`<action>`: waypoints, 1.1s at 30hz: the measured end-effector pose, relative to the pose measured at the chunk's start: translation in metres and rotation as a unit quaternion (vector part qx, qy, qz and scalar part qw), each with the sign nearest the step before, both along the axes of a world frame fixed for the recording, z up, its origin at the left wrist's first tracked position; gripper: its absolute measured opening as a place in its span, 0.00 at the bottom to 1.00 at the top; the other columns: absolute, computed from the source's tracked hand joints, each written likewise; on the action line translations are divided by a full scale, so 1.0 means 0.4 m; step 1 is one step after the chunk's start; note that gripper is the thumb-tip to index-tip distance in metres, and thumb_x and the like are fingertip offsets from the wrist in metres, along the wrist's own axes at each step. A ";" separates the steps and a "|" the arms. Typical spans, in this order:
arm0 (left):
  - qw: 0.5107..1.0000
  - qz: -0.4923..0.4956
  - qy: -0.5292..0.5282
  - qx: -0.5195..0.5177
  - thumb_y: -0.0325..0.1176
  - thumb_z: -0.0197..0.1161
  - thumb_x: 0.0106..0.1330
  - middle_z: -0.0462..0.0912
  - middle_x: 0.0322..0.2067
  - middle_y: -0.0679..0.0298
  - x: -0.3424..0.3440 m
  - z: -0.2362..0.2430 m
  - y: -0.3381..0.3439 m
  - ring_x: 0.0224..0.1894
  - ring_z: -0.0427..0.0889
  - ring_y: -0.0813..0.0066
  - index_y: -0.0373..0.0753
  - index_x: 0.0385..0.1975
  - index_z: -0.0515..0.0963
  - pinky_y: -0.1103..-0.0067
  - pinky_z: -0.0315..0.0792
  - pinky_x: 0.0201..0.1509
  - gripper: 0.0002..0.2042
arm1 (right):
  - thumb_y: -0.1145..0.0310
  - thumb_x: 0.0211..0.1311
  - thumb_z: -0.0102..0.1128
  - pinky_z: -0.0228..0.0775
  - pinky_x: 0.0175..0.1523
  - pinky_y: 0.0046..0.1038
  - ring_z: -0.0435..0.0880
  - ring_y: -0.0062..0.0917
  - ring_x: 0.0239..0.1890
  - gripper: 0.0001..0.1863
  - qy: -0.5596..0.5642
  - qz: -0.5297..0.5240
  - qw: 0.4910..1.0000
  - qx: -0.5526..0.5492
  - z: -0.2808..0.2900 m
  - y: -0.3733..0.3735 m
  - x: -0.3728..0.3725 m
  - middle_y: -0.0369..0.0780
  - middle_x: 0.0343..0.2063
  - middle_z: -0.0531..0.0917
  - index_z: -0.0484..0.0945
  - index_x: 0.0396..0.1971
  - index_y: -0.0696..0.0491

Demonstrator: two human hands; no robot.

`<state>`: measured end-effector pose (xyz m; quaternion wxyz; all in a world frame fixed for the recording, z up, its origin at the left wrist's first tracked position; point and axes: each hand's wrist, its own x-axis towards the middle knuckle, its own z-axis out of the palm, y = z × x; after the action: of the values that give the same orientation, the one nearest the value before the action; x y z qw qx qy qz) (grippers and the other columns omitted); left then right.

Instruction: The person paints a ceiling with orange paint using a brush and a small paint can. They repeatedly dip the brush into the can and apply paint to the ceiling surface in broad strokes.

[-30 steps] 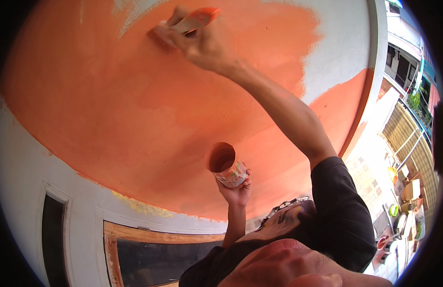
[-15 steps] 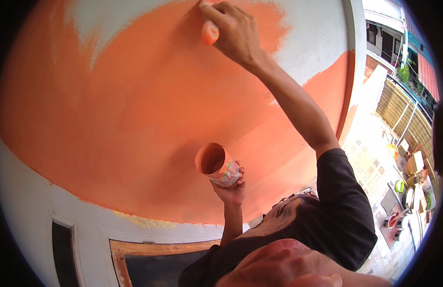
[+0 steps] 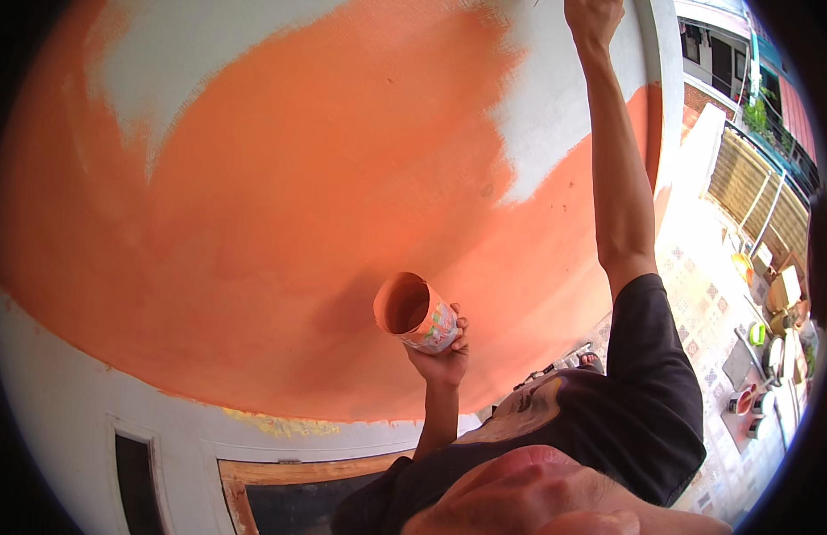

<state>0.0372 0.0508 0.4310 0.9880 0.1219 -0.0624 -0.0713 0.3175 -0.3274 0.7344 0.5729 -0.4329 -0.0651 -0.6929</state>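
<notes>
My left hand (image 3: 442, 361) is wrapped around a paint tub (image 3: 436, 332), gripping it from below and its right side. The tub is tilted with its mouth toward me, and orange paint coats its rim and inside. Behind it rises a wall (image 3: 280, 205) covered largely in orange paint, with pale unpainted areas at the top. At the upper edge my right hand (image 3: 595, 20) is closed and partly cut off, raised over the pale part of the wall. The paintbrush seen in it half a second ago is out of sight above the frame.
Below the orange area are a pale wall strip and a wood-framed dark opening (image 3: 297, 504). A pale corner column (image 3: 668, 80) ends the wall at right. Beyond lies a tiled floor (image 3: 690, 303) with buckets, a green bowl (image 3: 757, 333) and assorted clutter along a fence.
My right hand has swung right and up, from the orange area to the pale patch near the corner. The left hand and tub sit slightly lower and farther right in view.
</notes>
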 end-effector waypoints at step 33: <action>0.999 -0.015 -0.026 -0.043 0.59 0.57 0.70 0.70 0.57 0.46 -0.004 -0.019 0.051 0.51 0.76 0.54 0.36 0.66 0.66 0.76 0.79 0.36 0.35 | 0.76 0.53 0.65 0.69 0.26 0.37 0.83 0.37 0.25 0.06 -0.224 0.029 0.893 -0.390 0.101 0.712 -0.305 0.41 0.24 0.84 0.80 0.30 0.49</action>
<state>0.0357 0.0710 0.4232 0.9892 0.0801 -0.0934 -0.0797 0.1954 -0.0426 0.7749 0.3480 -0.4532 -0.4693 -0.6733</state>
